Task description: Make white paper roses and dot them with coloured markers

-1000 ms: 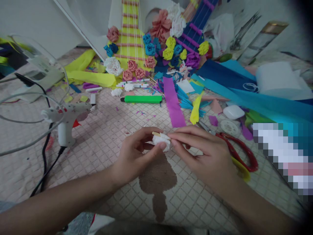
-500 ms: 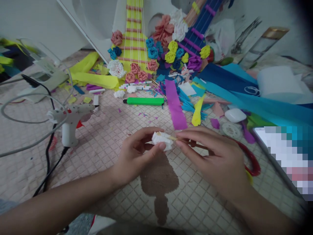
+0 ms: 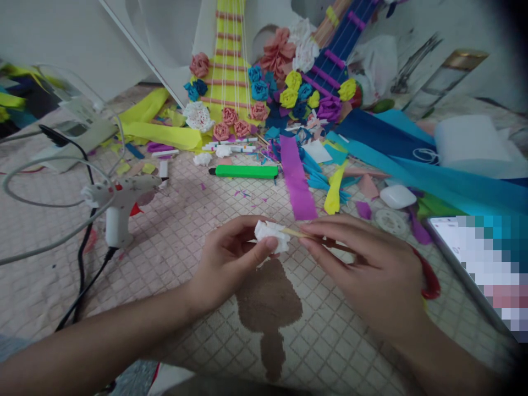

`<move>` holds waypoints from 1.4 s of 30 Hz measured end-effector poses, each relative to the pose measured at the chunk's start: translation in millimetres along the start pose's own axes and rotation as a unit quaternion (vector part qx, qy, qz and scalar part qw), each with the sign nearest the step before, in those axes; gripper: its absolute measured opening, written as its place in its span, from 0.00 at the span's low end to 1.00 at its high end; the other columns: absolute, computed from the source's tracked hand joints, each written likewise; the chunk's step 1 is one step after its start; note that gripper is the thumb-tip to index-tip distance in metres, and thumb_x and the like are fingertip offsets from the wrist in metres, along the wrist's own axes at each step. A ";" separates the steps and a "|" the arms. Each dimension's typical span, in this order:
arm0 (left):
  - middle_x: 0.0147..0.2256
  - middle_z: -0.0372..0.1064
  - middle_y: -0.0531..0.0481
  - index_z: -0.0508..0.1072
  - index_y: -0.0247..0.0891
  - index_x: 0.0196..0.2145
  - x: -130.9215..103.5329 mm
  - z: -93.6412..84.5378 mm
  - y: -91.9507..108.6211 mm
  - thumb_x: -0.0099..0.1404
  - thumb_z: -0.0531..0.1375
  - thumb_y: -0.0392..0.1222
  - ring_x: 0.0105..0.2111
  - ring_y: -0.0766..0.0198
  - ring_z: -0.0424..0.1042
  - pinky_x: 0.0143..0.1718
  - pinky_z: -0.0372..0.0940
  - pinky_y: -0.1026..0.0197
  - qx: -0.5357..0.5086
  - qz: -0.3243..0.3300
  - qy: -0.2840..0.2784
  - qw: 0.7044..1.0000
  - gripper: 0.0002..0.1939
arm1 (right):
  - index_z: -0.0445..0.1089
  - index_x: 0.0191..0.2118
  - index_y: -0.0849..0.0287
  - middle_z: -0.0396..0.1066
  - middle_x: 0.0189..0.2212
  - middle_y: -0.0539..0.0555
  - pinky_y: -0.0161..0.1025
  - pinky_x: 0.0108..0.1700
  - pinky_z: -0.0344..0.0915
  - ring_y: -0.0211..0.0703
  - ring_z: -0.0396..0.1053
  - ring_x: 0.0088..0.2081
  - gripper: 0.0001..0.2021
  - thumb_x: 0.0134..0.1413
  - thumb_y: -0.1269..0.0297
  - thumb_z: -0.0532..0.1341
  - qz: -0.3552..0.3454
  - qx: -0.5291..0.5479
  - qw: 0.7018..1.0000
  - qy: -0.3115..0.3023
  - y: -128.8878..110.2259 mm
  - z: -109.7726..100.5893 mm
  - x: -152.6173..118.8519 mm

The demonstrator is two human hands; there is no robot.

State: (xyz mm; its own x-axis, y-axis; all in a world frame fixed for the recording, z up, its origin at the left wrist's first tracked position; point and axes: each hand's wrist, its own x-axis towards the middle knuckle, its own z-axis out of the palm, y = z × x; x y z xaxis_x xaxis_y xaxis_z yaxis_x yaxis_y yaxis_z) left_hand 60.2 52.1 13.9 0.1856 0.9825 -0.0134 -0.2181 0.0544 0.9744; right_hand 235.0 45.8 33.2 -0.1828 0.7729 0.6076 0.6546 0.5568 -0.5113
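Observation:
My left hand [image 3: 231, 253] pinches a small crumpled white paper flower [image 3: 268, 235] between thumb and fingers, above the middle of the table. Between the fingertips of my right hand [image 3: 363, 264] is a thin wooden stick [image 3: 295, 233]. The stick's pale tip touches the white paper at its right side. Part of the stick is hidden behind my right fingers. Below the hands, a brown guitar-like shape [image 3: 270, 308] shows on the quilted cloth.
A white glue gun [image 3: 119, 212] with cables stands at left. A green cutter [image 3: 245, 171] lies ahead, by a purple paper strip [image 3: 297, 176] and scraps. Paper-flowered toy guitars [image 3: 231, 71] stand behind. A phone [image 3: 466, 258] and a red handle [image 3: 431, 278] are at right.
The stick's tip has shifted from the flower's top to its right edge, and the flower has turned slightly in my left fingers. The view has moved a little.

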 end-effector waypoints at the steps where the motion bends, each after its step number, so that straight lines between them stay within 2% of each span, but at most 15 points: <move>1: 0.28 0.71 0.54 0.73 0.35 0.32 0.1 -0.1 0.1 0.55 0.64 0.34 0.26 0.73 0.71 0.29 0.70 0.72 -0.002 -0.003 0.001 1.000 0.05 | 0.74 0.32 0.58 0.76 0.29 0.52 0.33 0.35 0.70 0.38 0.73 0.31 0.05 0.48 0.74 0.64 -0.008 -0.006 1.000 0.005 -0.1 -0.1 -0.2; 10: 0.26 0.70 0.56 0.73 0.35 0.30 -0.7 -0.7 0.7 0.55 0.64 0.35 0.25 0.74 0.70 0.27 0.70 0.73 -0.030 -0.029 -0.002 0.999 0.03 | 0.73 0.32 0.61 0.75 0.28 0.53 0.33 0.37 0.69 0.36 0.72 0.31 0.06 0.47 0.78 0.64 -0.081 -0.036 0.996 0.025 -0.6 1.9 -3.1; 16: 0.26 0.70 0.55 0.73 0.35 0.30 -1.1 -1.3 -1.0 0.55 0.64 0.36 0.27 0.73 0.71 0.29 0.71 0.72 -0.055 -0.047 -0.003 0.997 0.04 | 0.73 0.33 0.60 0.76 0.30 0.52 0.35 0.40 0.70 0.37 0.72 0.33 0.12 0.45 0.83 0.63 -0.118 -0.074 0.990 0.033 -0.4 1.4 -8.6; 20: 0.27 0.71 0.55 0.73 0.35 0.31 -1.1 -1.3 -0.9 0.56 0.64 0.36 0.26 0.73 0.71 0.29 0.71 0.72 -0.061 -0.044 -0.010 0.997 0.04 | 0.74 0.35 0.62 0.76 0.31 0.54 0.36 0.41 0.70 0.40 0.73 0.34 0.10 0.46 0.81 0.63 -0.148 -0.097 0.984 0.018 0.0 0.3 -8.8; 27: 0.26 0.70 0.54 0.72 0.35 0.31 -1.0 -3.9 -1.2 0.56 0.64 0.39 0.26 0.72 0.69 0.28 0.67 0.71 -0.025 -0.012 -0.016 0.999 0.06 | 0.73 0.32 0.62 0.75 0.28 0.53 0.33 0.38 0.70 0.36 0.72 0.31 0.11 0.44 0.84 0.63 -0.122 -0.075 0.988 0.049 -0.8 3.5 -5.8; 32: 0.25 0.70 0.54 0.72 0.36 0.31 -0.9 -4.0 -1.9 0.57 0.63 0.39 0.25 0.72 0.68 0.28 0.65 0.70 -0.016 -0.016 -0.010 1.000 0.05 | 0.72 0.33 0.59 0.75 0.28 0.51 0.33 0.36 0.70 0.36 0.72 0.31 0.09 0.47 0.79 0.64 -0.100 -0.064 0.992 0.040 -2.0 3.1 -5.8; 42: 0.25 0.69 0.53 0.72 0.35 0.30 -1.1 -3.1 1.5 0.56 0.64 0.40 0.25 0.70 0.68 0.27 0.64 0.69 0.005 -0.024 0.001 1.000 0.06 | 0.72 0.32 0.58 0.75 0.28 0.50 0.33 0.35 0.71 0.36 0.73 0.30 0.08 0.48 0.78 0.63 -0.089 -0.062 0.994 0.028 -2.7 3.6 -4.8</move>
State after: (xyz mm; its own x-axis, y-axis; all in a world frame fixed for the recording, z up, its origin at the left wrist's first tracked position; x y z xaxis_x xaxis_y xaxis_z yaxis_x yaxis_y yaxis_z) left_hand 56.7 51.6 14.7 0.1928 0.9794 -0.0606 -0.1994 0.0996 0.9748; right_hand 231.5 41.7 29.5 -0.2650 0.6462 0.7157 0.7012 0.6386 -0.3170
